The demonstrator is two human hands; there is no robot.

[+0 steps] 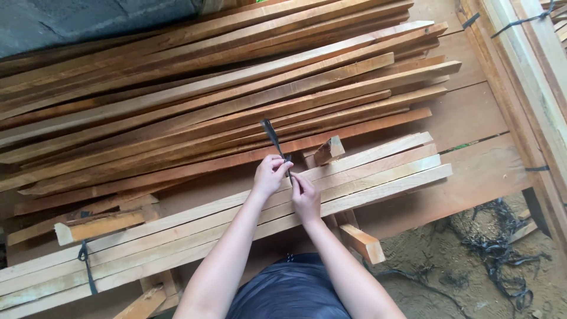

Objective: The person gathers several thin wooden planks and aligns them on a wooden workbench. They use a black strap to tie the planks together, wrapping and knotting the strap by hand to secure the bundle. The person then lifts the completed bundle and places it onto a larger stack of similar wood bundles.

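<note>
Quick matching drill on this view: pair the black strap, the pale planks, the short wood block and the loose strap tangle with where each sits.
1 black strap
2 pale planks
3 short wood block
4 loose strap tangle

a on the sandy ground, right
b pinched by the left hand and right hand
c beneath both hands
d just right of the strap, on the boards

1-b, 2-c, 3-d, 4-a
</note>
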